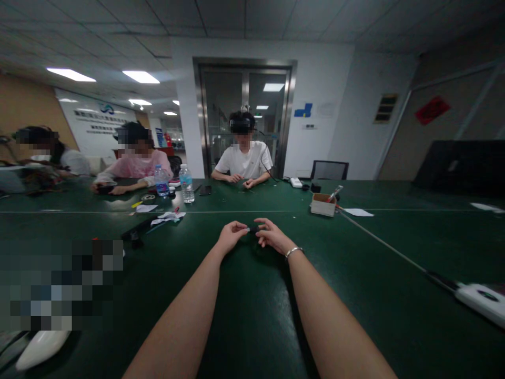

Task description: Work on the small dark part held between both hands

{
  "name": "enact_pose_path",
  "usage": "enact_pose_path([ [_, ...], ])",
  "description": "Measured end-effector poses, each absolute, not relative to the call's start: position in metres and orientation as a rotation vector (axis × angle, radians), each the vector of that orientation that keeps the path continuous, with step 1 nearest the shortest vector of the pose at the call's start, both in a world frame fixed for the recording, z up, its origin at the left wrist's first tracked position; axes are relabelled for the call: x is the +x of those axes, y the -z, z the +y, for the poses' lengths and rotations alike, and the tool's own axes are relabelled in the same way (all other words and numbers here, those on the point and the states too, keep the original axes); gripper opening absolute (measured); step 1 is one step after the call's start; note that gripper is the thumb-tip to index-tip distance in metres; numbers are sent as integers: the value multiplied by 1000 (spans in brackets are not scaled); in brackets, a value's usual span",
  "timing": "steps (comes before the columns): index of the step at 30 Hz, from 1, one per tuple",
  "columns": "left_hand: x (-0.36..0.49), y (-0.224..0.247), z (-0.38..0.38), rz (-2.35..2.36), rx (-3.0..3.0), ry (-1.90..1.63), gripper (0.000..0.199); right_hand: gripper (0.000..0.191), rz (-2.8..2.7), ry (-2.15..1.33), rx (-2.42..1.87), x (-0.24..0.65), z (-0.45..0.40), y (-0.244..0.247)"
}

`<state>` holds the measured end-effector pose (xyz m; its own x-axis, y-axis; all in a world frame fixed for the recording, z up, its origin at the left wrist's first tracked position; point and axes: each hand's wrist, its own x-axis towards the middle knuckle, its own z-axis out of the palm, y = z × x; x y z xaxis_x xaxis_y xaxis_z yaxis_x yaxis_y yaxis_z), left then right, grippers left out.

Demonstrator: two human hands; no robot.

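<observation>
My left hand [232,236] reaches over the green table, its thumb and fingertips pinching the pale bluish end of a small dark object [253,230]. My right hand [275,237], with a silver bangle at the wrist, curls around the object's dark end. Its index finger sticks out above the object, while the lower fingers bend close to it. The object is short and too small to name, and part of it is hidden by the right fingers. Both hands are just above the tabletop, near the table's middle.
Across the green table [252,310] sits a person in white [246,158]; two other people are at the left. Two water bottles [187,184] stand at left. A small open box [322,205] is at right, with a cable running to a white power strip [481,302].
</observation>
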<state>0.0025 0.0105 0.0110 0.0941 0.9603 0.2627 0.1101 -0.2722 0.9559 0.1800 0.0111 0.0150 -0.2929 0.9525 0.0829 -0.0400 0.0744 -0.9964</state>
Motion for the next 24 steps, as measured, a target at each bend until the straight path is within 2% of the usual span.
enact_pose_path([
  [3, 3, -10, 11, 1087, 1541, -1271, 23, 23, -1429, -1396, -1029, 181, 11, -15],
  [6, 3, -7, 13, 1075, 1570, -1263, 21, 19, -1479, -1397, -1008, 181, 11, -14],
  [9, 1, -5, 15, 1092, 1590, -1260, 21, 43, -1457, -1398, -925, 181, 9, -16],
  [10, 1, -5, 16, 1095, 1594, -1260, 22, 45, -1443, -1401, -931, 181, 9, -16],
  [13, 1, -3, 17, 1081, 1600, -1263, 23, 24, -1456, -1411, -1015, 181, 8, -17],
  [15, 1, -2, 18, 1074, 1601, -1260, 24, 19, -1507, -1408, -1019, 181, 8, -17],
  [19, 2, 0, 19, 1086, 1621, -1263, 24, 41, -1507, -1410, -929, 182, 8, -18],
  [24, 1, 2, 22, 1082, 1648, -1261, 24, 19, -1472, -1423, -1003, 181, 9, -17],
])
